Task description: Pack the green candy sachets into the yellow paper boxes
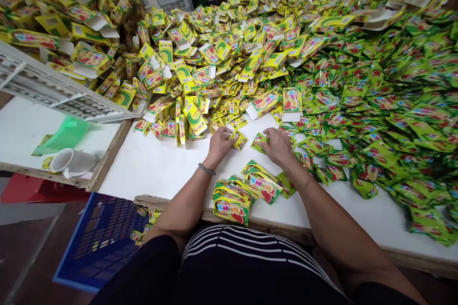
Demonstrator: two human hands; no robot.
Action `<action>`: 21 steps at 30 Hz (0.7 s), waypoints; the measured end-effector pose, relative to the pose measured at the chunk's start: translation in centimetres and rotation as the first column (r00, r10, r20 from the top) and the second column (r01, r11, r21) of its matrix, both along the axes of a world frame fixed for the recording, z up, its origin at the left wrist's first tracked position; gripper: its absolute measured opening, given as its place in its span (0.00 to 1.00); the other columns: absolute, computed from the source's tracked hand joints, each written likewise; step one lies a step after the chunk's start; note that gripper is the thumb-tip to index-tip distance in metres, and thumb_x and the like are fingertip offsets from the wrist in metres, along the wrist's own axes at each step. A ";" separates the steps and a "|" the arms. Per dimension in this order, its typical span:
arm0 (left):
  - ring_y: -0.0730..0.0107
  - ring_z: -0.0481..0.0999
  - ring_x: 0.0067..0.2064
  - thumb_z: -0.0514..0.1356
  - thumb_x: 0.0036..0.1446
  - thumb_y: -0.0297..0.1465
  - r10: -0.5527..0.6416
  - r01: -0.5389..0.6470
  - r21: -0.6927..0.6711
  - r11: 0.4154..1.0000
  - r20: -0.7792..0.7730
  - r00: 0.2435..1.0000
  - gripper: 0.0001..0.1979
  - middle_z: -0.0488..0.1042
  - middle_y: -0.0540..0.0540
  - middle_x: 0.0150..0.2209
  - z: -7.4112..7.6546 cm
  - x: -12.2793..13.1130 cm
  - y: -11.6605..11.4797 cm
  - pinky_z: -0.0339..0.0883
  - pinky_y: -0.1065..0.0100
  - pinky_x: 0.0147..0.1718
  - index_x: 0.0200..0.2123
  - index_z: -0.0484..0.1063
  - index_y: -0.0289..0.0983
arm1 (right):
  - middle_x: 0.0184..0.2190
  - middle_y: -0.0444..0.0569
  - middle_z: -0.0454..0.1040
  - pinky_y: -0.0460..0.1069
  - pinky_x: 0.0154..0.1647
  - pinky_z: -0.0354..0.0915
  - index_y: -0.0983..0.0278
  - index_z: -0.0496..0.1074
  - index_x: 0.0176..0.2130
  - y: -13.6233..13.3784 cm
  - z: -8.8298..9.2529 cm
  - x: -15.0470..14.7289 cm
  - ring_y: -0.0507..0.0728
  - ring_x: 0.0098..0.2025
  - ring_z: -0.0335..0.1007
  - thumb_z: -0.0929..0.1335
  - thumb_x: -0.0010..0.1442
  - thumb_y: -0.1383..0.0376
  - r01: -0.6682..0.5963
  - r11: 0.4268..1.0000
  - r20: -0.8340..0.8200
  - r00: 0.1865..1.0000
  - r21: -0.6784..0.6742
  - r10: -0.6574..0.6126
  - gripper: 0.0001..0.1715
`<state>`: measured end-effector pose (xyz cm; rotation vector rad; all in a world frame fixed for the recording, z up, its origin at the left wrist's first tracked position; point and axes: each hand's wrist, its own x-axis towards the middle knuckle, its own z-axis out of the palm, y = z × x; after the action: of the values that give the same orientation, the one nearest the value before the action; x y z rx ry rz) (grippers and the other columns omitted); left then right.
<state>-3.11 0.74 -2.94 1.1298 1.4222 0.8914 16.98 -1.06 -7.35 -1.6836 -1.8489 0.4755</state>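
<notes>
My left hand [219, 145], with a beaded bracelet on the wrist, pinches a small yellow candy packet [240, 140] by its left end. Across a narrow gap, my right hand [278, 147] has its fingers closed on a small green candy packet [261, 142]. Between my forearms, several flat yellow-and-green candy boxes [232, 209] lie overlapping near the table's front edge. One more green packet [287, 186] pokes out beside them, under my right forearm. Just beyond my hands, two boxes [292, 101] with white flaps out lie at the edge of the heap.
A large heap of yellow boxes [200, 74] covers the back of the white table [143, 167]; green packets [386, 100] spread over the right. On the left, a white crate [67, 88] spills boxes. A white mug [71, 161] lies on its side. Below sits a blue crate [96, 243].
</notes>
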 end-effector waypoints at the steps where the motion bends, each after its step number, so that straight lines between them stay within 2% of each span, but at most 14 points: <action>1: 0.74 0.71 0.23 0.70 0.40 0.33 0.017 -0.013 -0.036 0.999 0.096 0.995 0.20 0.66 0.58 0.18 0.0 0.2 0.0 0.66 0.70 0.27 0.34 0.64 0.37 | 0.33 0.54 0.73 0.59 0.48 0.63 0.63 0.69 0.37 0.0 0.0 0.1 0.63 0.39 0.68 0.67 0.54 0.60 -0.004 1.000 -0.042 0.999 -0.009 0.004 0.11; 4: 0.75 0.72 0.23 0.72 0.38 0.31 0.040 -0.014 -0.096 0.995 0.271 0.962 0.25 0.66 0.60 0.18 0.1 0.6 -0.1 0.71 0.70 0.29 0.39 0.66 0.35 | 0.32 0.51 0.72 0.56 0.40 0.66 0.63 0.70 0.34 0.0 0.5 0.3 0.59 0.34 0.68 0.68 0.53 0.57 0.008 0.999 -0.280 0.960 -0.044 -0.020 0.12; 6: 0.76 0.73 0.24 0.72 0.36 0.29 0.041 0.000 -0.118 0.993 0.349 0.936 0.25 0.68 0.59 0.19 0.3 1.0 -0.3 0.72 0.70 0.30 0.39 0.67 0.35 | 0.31 0.48 0.72 0.53 0.35 0.67 0.63 0.70 0.35 -0.1 1.1 0.1 0.56 0.31 0.68 0.69 0.52 0.52 -0.010 0.994 -0.503 0.863 -0.106 -0.045 0.18; 8: 0.75 0.74 0.26 0.71 0.36 0.27 0.006 0.057 -0.135 0.989 0.424 0.905 0.24 0.72 0.56 0.23 0.5 1.5 -0.7 0.72 0.69 0.32 0.38 0.67 0.35 | 0.31 0.46 0.72 0.52 0.34 0.67 0.63 0.70 0.36 -0.3 1.7 -0.3 0.55 0.31 0.68 0.70 0.50 0.49 -0.065 0.988 -0.658 0.751 -0.140 -0.044 0.22; 9: 0.74 0.76 0.28 0.71 0.36 0.26 -0.028 0.101 -0.133 0.986 0.461 0.887 0.23 0.75 0.54 0.26 0.7 1.7 -0.9 0.72 0.68 0.33 0.37 0.67 0.35 | 0.31 0.46 0.72 0.52 0.35 0.67 0.62 0.70 0.36 -0.4 2.1 -0.5 0.55 0.31 0.69 0.71 0.49 0.48 -0.078 0.988 -0.682 0.731 -0.133 -0.034 0.23; 10: 0.73 0.76 0.29 0.70 0.37 0.26 -0.065 0.144 -0.125 0.982 0.492 0.868 0.22 0.76 0.52 0.28 0.8 1.9 -1.1 0.72 0.68 0.33 0.38 0.68 0.35 | 0.31 0.46 0.72 0.52 0.36 0.67 0.62 0.71 0.35 -0.5 2.4 -0.7 0.55 0.32 0.68 0.71 0.48 0.49 -0.075 0.991 -0.669 0.743 -0.109 -0.017 0.22; 12: 0.74 0.76 0.30 0.68 0.41 0.28 -0.122 0.200 -0.099 0.975 0.516 0.848 0.18 0.77 0.50 0.30 1.1 2.1 -1.5 0.70 0.70 0.32 0.38 0.70 0.34 | 0.31 0.46 0.72 0.53 0.38 0.67 0.62 0.72 0.34 -0.7 3.0 -1.0 0.56 0.34 0.67 0.71 0.50 0.51 -0.054 0.998 -0.571 0.821 -0.032 0.026 0.19; 14: 0.77 0.74 0.28 0.67 0.44 0.32 -0.147 0.199 -0.061 0.978 0.473 0.869 0.15 0.75 0.50 0.27 1.2 2.3 -1.6 0.66 0.73 0.29 0.36 0.72 0.34 | 0.32 0.47 0.72 0.54 0.39 0.66 0.62 0.74 0.34 -1.0 3.3 -1.2 0.56 0.35 0.67 0.70 0.52 0.54 -0.060 0.998 -0.462 0.884 0.034 0.069 0.14; 16: 0.80 0.69 0.23 0.69 0.43 0.34 -0.154 0.176 -0.018 0.984 0.401 0.903 0.16 0.71 0.53 0.22 1.0 2.4 -1.5 0.60 0.75 0.24 0.34 0.72 0.33 | 0.33 0.48 0.73 0.54 0.40 0.66 0.61 0.76 0.34 -1.1 3.5 -1.2 0.57 0.36 0.67 0.69 0.54 0.57 -0.085 0.995 -0.421 0.901 0.060 0.102 0.11; 18: 0.81 0.65 0.21 0.72 0.39 0.35 -0.136 0.141 0.010 0.990 0.353 0.926 0.19 0.68 0.56 0.18 0.9 2.4 -1.4 0.56 0.75 0.22 0.31 0.70 0.33 | 0.34 0.48 0.73 0.54 0.39 0.67 0.61 0.76 0.36 -1.2 3.4 -1.1 0.57 0.36 0.68 0.70 0.52 0.57 -0.087 0.996 -0.459 0.884 0.033 0.092 0.13; 21: 0.82 0.63 0.20 0.73 0.35 0.38 -0.084 0.087 0.008 0.996 0.359 0.930 0.22 0.67 0.57 0.17 0.7 2.3 -1.1 0.55 0.75 0.22 0.31 0.69 0.34 | 0.39 0.50 0.73 0.54 0.38 0.69 0.62 0.72 0.47 -1.4 3.2 -1.0 0.56 0.37 0.69 0.73 0.47 0.53 -0.039 0.994 -0.611 0.791 -0.099 -0.030 0.29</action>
<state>-0.81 -0.41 -2.24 0.9565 1.0670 0.9728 15.94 -2.42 -4.10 -1.3577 -1.3566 1.0078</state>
